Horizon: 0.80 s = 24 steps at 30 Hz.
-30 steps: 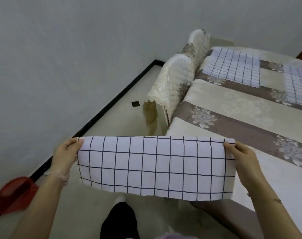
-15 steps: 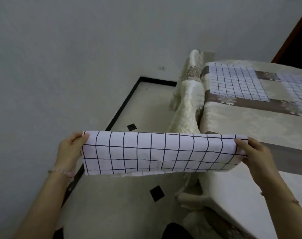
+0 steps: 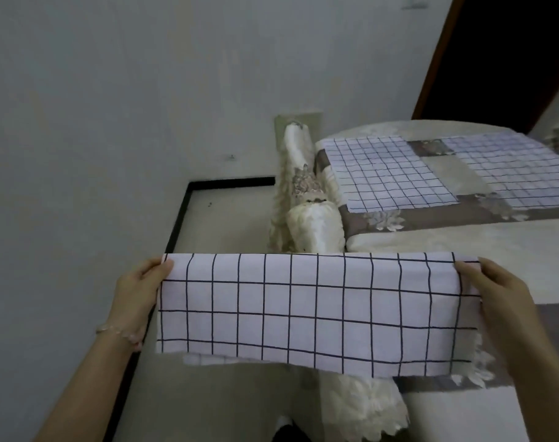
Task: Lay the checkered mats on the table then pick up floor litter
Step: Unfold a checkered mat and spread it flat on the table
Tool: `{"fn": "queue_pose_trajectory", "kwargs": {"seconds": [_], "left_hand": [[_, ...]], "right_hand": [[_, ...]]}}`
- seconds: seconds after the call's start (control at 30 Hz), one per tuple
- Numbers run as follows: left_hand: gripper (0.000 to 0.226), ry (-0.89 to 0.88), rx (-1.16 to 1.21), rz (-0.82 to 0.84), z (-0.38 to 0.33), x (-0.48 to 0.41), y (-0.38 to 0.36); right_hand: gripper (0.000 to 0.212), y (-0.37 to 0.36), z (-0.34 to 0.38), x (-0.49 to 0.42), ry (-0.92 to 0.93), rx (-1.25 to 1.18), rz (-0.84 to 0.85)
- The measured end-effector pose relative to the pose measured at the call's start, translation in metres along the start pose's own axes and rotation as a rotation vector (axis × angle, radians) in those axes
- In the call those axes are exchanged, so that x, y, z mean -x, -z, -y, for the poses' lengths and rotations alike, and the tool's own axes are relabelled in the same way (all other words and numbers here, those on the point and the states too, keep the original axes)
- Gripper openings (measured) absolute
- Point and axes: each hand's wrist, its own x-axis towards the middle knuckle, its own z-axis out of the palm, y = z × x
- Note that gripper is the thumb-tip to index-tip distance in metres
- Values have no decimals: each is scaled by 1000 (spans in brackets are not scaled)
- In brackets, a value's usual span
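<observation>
I hold a white checkered mat (image 3: 310,314) with dark grid lines stretched out in front of me. My left hand (image 3: 137,291) pinches its upper left corner and my right hand (image 3: 498,291) pinches its upper right corner. The mat hangs over the near left edge of the table (image 3: 431,247), which wears a cream and brown floral cloth. Two more checkered mats lie flat at the table's far end, one on the left (image 3: 386,170) and one on the right (image 3: 511,170).
Chairs with cream lace covers (image 3: 307,212) stand along the table's left side. A pale floor (image 3: 227,218) with a black skirting line runs between the chairs and the grey wall. A dark doorway (image 3: 511,59) is at the upper right.
The view has tilted up and shifted toward the table. The mat has moved right, over the table's near edge, and more of it now hangs down. The dark floor scraps are out of sight.
</observation>
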Motion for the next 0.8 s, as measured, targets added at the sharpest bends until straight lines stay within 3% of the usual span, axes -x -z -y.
{"fn": "queue_pose_trajectory", "kwargs": {"seconds": [0.2,0.37,0.5,0.63,0.8], "left_hand": [[12,-172,26,203,-83,-120,-104],[11,-249,61,482,-123,-181,-228],[20,-343,91,726,-146,-206,-338],[44,-326,77,994,-161,-208,-441],[51,-344,-17,1234,-153,-186,-535]], "right_hand": [[17,15,33,-47,38,-5,-253],[21,52,39,-57,44,-16,-467],[53,84,38,-55,-53,-52,-648],[41,98,40,-47,-70,-55,-866],[38,110,28,-29,-182,-36,-1103]]}}
